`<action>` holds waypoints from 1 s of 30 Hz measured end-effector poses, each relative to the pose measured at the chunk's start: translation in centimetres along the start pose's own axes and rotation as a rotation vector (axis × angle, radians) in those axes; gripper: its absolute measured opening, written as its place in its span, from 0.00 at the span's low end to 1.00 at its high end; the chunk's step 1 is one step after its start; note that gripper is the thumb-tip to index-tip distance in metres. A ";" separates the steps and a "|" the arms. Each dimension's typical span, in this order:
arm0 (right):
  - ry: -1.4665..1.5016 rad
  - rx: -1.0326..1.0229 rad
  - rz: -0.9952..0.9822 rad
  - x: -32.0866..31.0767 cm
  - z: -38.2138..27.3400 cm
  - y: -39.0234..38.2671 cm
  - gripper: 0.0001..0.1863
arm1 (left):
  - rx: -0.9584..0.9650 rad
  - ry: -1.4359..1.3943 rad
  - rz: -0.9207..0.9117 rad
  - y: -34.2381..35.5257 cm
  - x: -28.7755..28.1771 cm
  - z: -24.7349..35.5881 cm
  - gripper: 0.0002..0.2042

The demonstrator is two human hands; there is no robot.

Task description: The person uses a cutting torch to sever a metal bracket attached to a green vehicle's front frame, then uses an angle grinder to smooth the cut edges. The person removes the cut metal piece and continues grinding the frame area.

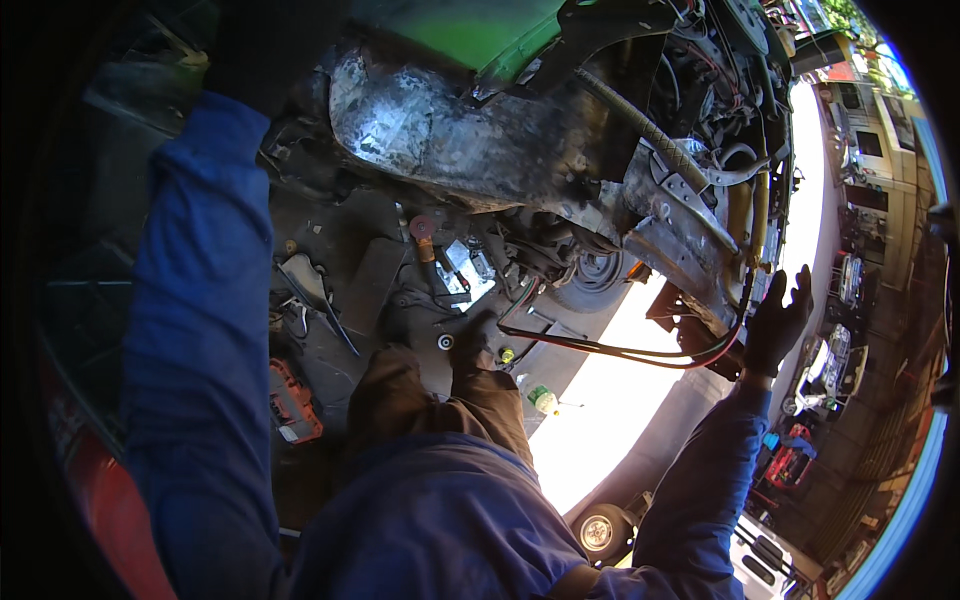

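The stripped front of a vehicle fills the upper middle, with a scraped bare-metal panel [430,125] below a green body panel [440,30]. My left arm reaches up along the left side. My left hand [275,50] is lost in deep shadow near the panel's left end, so its fingers and anything in them are hidden. At the right, my right hand [778,322], dark as if gloved, is raised beside the vehicle's front end with its fingers stretched out. Close by it hang red, green and black cables [640,351], which loop out from the vehicle.
On the floor lie an angle grinder [424,245] with a reddish disc and an orange-grey case [293,402]. A green-labelled bottle [543,400] is right of my legs. A wheel [598,275] shows under the vehicle, another [603,530] at lower right. Sunlit ground lies beyond.
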State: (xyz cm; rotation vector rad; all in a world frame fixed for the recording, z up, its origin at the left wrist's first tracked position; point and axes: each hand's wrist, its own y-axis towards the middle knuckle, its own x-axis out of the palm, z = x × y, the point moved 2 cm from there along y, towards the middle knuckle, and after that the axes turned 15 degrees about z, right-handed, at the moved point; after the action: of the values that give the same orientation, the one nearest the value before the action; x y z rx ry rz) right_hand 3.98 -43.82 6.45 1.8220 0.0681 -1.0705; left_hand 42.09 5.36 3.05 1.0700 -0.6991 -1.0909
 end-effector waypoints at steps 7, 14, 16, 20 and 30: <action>0.382 -0.336 -0.144 -1.2 -17.5 0.7 0.19 | 0.147 0.104 -0.003 -0.7 0.2 -1.1 0.15; 0.418 -0.630 -0.438 3.4 -24.0 0.2 0.21 | 0.157 0.130 0.008 -1.0 0.3 -1.1 0.14; 0.356 -0.687 -0.448 4.7 -24.5 -0.3 0.21 | 0.158 0.127 0.017 -1.0 0.3 -1.1 0.14; 0.285 -0.862 -0.283 5.0 -25.1 0.2 0.18 | 0.054 0.073 0.009 -0.8 0.2 -0.9 0.13; 0.179 -1.018 -0.111 -0.8 -24.3 -1.0 0.20 | -0.165 0.139 -0.073 0.8 -0.5 0.0 0.13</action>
State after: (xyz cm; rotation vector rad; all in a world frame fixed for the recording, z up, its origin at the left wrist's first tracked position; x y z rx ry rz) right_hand 18.41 -24.49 9.44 0.9744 0.6969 -0.7189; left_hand 42.19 5.94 3.79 1.0247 -0.4550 -1.1053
